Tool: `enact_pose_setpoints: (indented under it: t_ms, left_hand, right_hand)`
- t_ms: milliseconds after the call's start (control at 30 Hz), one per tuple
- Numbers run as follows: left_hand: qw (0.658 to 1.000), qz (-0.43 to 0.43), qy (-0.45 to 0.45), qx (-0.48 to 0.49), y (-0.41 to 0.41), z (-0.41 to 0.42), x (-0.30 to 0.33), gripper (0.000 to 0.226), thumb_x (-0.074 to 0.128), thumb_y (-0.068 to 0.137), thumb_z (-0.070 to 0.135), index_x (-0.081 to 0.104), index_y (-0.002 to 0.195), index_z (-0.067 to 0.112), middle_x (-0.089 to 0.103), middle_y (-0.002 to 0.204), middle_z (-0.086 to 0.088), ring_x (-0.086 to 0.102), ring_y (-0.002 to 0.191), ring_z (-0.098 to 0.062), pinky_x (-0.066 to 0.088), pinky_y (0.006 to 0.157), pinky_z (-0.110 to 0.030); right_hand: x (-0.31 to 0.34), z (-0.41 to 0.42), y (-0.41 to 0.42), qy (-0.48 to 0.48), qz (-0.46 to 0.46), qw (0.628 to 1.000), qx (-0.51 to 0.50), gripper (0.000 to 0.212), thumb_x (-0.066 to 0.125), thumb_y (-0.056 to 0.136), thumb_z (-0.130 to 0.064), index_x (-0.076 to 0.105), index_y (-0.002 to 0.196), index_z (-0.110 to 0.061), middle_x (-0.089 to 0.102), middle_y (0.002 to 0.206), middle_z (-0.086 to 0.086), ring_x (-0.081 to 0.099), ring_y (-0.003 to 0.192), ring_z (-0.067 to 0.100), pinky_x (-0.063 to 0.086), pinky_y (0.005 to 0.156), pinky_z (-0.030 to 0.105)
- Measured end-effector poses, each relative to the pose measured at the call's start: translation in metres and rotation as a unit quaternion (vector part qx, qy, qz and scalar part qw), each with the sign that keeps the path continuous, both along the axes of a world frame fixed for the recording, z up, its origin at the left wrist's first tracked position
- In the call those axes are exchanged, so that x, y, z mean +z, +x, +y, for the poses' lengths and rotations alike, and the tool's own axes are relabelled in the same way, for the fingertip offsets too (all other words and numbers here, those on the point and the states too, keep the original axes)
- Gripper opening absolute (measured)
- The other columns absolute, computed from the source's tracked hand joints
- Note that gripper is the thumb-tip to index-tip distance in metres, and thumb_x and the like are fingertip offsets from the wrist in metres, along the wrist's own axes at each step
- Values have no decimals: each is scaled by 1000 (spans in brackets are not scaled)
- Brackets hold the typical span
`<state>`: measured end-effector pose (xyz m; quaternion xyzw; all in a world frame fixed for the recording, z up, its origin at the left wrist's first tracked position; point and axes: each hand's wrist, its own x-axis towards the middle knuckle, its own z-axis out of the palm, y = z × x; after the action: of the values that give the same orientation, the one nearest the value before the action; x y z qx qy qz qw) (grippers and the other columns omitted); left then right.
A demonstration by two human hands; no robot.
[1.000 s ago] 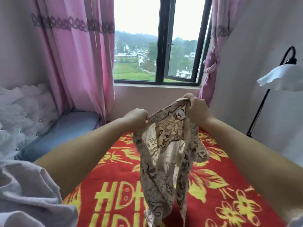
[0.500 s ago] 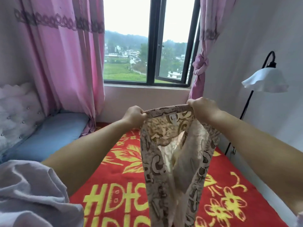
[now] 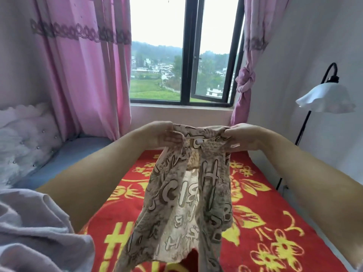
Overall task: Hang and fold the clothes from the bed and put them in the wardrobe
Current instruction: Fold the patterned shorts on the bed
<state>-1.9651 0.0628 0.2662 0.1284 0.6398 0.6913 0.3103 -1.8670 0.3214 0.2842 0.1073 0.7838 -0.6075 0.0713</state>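
Observation:
A beige garment printed with brown letters (image 3: 182,203) hangs in front of me above the bed. My left hand (image 3: 161,134) grips its top edge on the left. My right hand (image 3: 241,136) pinches the top edge on the right. The top edge is stretched level between the two hands and a small white label shows at its middle. The cloth falls loosely down toward the red and yellow blanket (image 3: 265,222) that covers the bed. Its lower end runs out of the bottom of the view.
A white tufted headboard (image 3: 23,142) and blue sheet (image 3: 74,154) lie to the left. Pink curtains (image 3: 88,71) frame a dark window (image 3: 188,55) ahead. A floor lamp with a white shade (image 3: 326,99) stands at the right wall. My pale sleeve (image 3: 35,236) fills the lower left.
Both hands have turned the garment so the top edge is spread wider and flatter, now showing the label. The view has tilted slightly downward and closer.

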Motion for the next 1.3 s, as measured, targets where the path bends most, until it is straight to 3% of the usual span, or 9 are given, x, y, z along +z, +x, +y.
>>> enact_pose_setpoints:
  t_ms: [133,267,333,467,633,833,1000,1167,1300]
  left_hand:
    - [973,173,-153,8,-5,-13,-3,11,63,87,2,68,95,-5,70,94,-17,68,80,-20,58,78,-28]
    - [788,460,-384,140,-7,-8,-10,17,58,91,12,73,89,4,68,81,-7,60,71,-19,47,59,-29]
    - [764,491,-383,169,-10,-11,-10,20,56,93,18,72,97,7,66,94,-11,60,82,-24,48,68,-32]
    - [830,481,-239,149,-9,-16,-9,13,45,99,16,57,101,11,59,88,-4,58,76,-19,52,70,-32]
    - [788,555,-174,202,-7,-14,-2,21,46,101,25,55,113,10,56,80,8,52,65,0,42,56,-10]
    - [819,517,-238,69,-19,-42,2,27,57,94,31,59,77,11,59,64,10,56,49,3,46,53,-16]
    - [796,513,-293,130,-17,-22,-7,29,53,97,32,55,76,13,55,63,1,48,49,-11,45,52,-26]
    - [879,387,-246,134,2,16,-4,25,47,99,18,52,76,10,46,61,0,37,36,-4,30,34,-13]
    - [933,299,-145,135,16,38,5,20,44,95,9,60,83,7,50,65,-4,49,50,-14,39,41,-20]
  right_hand:
    - [0,0,-5,159,46,984,66,9,68,85,-8,68,95,-7,69,92,9,65,87,17,52,88,31]
    - [-6,-17,-13,485,157,860,1,17,65,89,-18,69,82,-4,70,81,8,62,72,21,48,63,29]
    - [-8,-16,-13,540,184,820,-35,12,64,90,-21,69,86,-10,70,89,6,61,78,21,46,64,30]
    - [-5,-4,-14,480,251,839,-44,30,59,92,-42,70,94,-15,59,87,4,53,84,21,45,75,32]
    - [-4,-4,-13,216,330,919,-21,18,58,94,-38,61,85,-23,59,59,-15,51,50,-3,39,53,9]
    - [-11,4,-19,400,351,846,27,33,62,90,-37,53,61,-28,54,54,-11,46,45,7,42,51,29]
    - [-23,-16,-39,544,312,778,-43,37,50,97,-41,53,69,-18,53,62,-4,50,53,12,35,49,25]
    - [-31,-61,-57,480,294,820,-101,36,43,101,-32,60,79,-10,60,66,5,57,55,18,37,45,23]
    - [-23,-93,-57,403,325,856,-6,41,29,105,-31,64,107,-8,68,106,16,63,97,32,45,79,31]
